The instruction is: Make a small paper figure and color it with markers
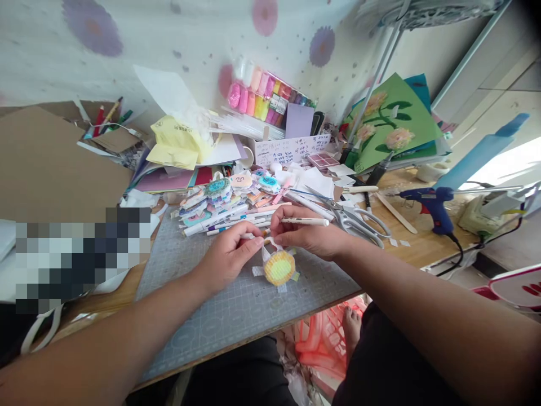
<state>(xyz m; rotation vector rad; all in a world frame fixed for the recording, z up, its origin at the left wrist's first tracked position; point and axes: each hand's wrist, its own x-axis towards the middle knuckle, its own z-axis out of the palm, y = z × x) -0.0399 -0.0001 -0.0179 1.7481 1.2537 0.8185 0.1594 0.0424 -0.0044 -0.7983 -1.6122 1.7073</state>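
Note:
My left hand is closed, thumb and fingertips pinching a small white strip above the mat. Facing it, my right hand grips a slim white marker pen, whose back end points right. A small orange bit shows between the two hands; I cannot tell whether it is the pen's tip. Just below the fingertips is a yellow oval craft piece with a textured orange rim and pale tabs sticking out around it. The strip seems to join its top edge. A grey cutting mat lies beneath.
Behind my hands lie several white markers and a pile of colourful paper pieces. Large scissors rest at right, near a blue glue gun. Cardboard stands at left, and packs of coloured clay at the back.

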